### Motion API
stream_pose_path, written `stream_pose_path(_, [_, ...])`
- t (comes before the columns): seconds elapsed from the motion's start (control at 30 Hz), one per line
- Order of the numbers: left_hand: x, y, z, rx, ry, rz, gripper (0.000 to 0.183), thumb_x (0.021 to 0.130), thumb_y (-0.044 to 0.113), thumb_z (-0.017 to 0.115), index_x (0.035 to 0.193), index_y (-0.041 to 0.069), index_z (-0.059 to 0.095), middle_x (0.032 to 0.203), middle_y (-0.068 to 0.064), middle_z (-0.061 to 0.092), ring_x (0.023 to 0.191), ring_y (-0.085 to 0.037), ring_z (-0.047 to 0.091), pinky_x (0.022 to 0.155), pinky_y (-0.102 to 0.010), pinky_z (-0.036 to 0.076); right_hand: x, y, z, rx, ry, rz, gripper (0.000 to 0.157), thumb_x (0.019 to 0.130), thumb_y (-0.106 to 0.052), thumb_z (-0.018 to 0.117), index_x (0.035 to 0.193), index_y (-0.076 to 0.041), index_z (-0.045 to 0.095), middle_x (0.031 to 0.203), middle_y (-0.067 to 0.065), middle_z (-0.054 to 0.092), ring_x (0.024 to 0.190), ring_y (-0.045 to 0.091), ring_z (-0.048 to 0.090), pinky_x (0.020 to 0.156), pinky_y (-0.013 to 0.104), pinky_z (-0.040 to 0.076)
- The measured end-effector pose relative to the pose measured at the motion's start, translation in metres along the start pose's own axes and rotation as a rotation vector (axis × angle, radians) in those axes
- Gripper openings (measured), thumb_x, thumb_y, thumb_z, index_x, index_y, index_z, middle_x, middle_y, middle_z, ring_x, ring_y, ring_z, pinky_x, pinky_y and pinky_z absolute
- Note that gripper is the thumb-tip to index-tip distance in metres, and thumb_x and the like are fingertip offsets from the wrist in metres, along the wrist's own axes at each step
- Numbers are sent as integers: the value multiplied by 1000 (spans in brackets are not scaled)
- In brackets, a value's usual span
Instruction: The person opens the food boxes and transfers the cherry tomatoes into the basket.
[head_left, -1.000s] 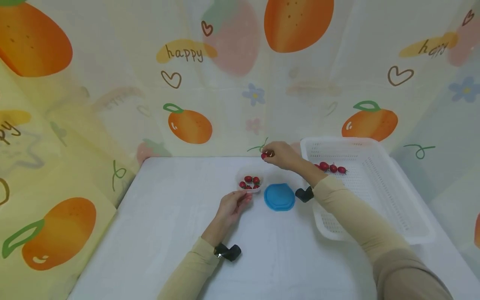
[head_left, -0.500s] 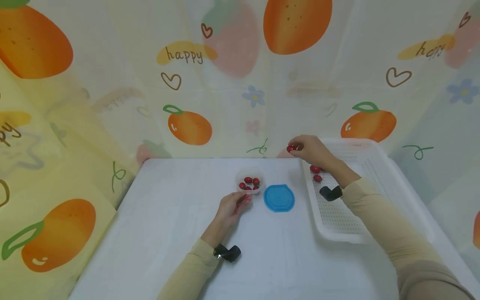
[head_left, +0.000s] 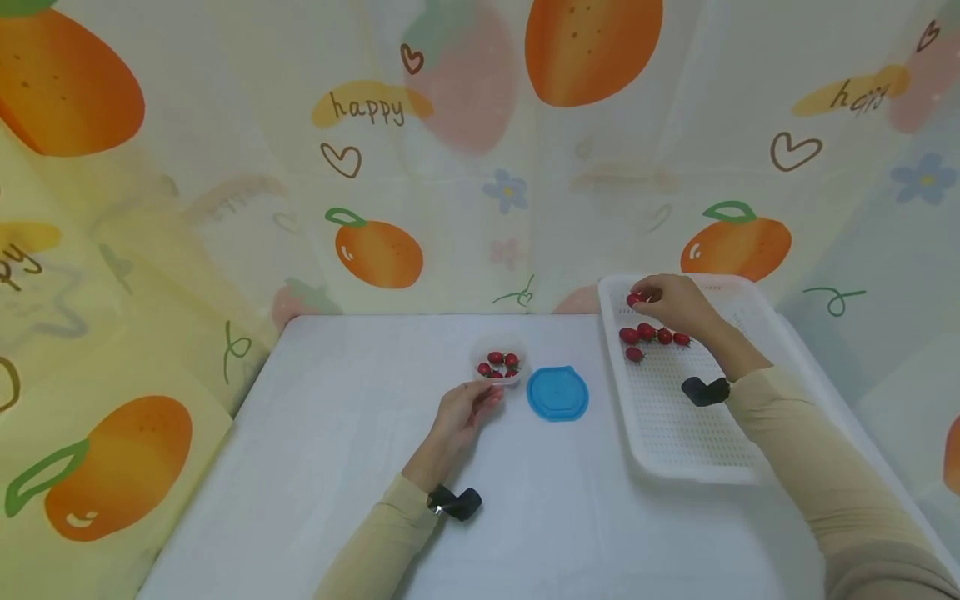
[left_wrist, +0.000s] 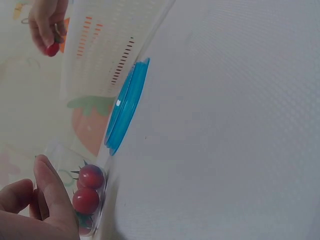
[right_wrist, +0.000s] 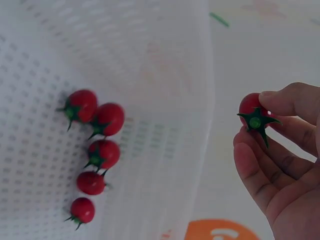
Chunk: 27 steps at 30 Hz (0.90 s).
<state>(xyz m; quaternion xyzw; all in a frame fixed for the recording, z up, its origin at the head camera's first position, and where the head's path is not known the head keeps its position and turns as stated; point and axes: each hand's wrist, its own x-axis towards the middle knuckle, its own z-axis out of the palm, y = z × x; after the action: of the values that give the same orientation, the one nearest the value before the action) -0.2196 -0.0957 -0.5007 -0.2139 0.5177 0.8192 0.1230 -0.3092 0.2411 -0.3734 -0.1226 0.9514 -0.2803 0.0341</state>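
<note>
My right hand (head_left: pixel 678 302) pinches a red cherry tomato (right_wrist: pixel 252 108) with a green calyx between thumb and fingertips. In the head view this hand is over the far left part of a white perforated basket (head_left: pixel 690 471). Inside the basket, several more cherry tomatoes (right_wrist: pixel 105 154) lie close together near its left side. My left hand (head_left: pixel 459 412) holds the near rim of a small clear plastic tub (head_left: pixel 480 347), thumb on one side and fingers on the other. Several cherry tomatoes (left_wrist: pixel 86 201) sit in the tub.
A blue lid (head_left: pixel 558 393) lies on the white tabletop (head_left: pixel 337 467) between the tub and the basket. Behind the table hangs a fruit-patterned cloth (head_left: pixel 450 250), which also covers the left side.
My right hand has moved right, carrying the cherry tomato from near the tub to over the basket. The left hand and tub have stayed in place.
</note>
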Motion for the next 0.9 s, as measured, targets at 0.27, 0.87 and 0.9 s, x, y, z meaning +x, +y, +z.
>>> stream_pose_path(0.27, [1,1,1,18,-5,8,27,95,17,62,117,2,61,99,-6,72,90,-12,71,81,-19,58,-3,36,-5,-15,-5,41,35,94,-16,60,122,4,60,112,27,63,98,37,58,88,51,55])
stream_pose_path(0.87, [-2,-2,-2,34,-1,10,27,96,19,61,118,3,61,105,-8,72,90,-12,71,82,-19,58,-4,77,30,-1,-147,122,30,89,-9,66,115,6,63,109,26,65,95,36,59,94,52,54])
stream_pose_path(0.9, [-2,-2,-2,33,0,11,27,96,19,61,118,3,61,104,-8,72,90,-12,71,82,-19,58,-3,78,32,-1,-154,121,30,89,-9,67,114,6,64,108,25,65,95,35,59,94,52,54])
